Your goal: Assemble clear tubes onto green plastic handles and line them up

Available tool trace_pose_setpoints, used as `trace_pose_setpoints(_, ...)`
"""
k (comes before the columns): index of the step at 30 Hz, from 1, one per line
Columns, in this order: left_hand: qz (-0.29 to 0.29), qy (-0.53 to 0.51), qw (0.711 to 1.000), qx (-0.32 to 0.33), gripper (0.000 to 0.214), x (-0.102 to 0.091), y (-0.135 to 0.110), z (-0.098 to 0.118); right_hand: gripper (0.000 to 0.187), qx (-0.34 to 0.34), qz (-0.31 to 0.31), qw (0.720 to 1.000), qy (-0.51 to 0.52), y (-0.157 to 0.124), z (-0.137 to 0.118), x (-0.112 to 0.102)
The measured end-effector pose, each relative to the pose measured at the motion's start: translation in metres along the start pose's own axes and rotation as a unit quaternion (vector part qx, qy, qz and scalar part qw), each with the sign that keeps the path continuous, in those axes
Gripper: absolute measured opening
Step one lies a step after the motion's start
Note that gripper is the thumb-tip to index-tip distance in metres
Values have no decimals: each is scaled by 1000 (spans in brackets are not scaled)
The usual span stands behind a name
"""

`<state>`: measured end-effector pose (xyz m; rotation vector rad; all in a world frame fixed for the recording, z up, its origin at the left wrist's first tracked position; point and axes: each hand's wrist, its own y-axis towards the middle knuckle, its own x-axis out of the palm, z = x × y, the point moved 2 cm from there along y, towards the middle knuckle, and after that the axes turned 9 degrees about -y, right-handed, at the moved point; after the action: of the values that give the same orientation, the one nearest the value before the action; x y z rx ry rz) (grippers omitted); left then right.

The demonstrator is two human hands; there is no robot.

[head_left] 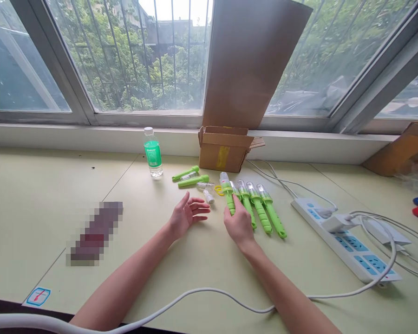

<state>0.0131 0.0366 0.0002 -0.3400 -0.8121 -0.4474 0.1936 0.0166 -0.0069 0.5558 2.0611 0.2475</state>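
Observation:
My right hand (241, 225) is wrapped round the handle of a green light stick (226, 185) with a clear ribbed head, holding it tilted at the left end of a row. Several more light sticks (261, 213) of the same kind lie beside it, heads toward the window. My left hand (187, 217) is open and holds nothing, its fingers spread toward the right. Just beyond its fingers are a small white and clear piece (208, 196) and a clear ribbed cover (205, 185). Farther back lie two loose green handles (193, 181), with another clear cover (189, 176) between them.
A cardboard box (223, 153) stands against the sill, with a water bottle (153, 153) to its left. Yellow rings (219, 190) lie near the sticks. At the right is a power strip (344, 241) with cables. A white cable (209, 290) crosses the table's front. A blurred patch (96, 234) lies left.

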Motion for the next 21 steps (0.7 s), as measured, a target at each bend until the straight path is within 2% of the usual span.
trace_pose_setpoints(5,-1,12,1000,-3,47,-1,1,-2,55,-99,44,989,-100,0,5,7)
trace_pose_setpoints(8,1,21,1000,-2,47,-1,1,-3,58,-138,36,977,-161,0,8,9)
trace_pose_setpoints(13,2,30,1000,4,47,-1,0,-4,59,-157,14,965,-208,1,12,11)
trace_pose_setpoints(21,-1,31,1000,4,46,-1,1,-4,61,-148,31,965,-213,7,19,11)
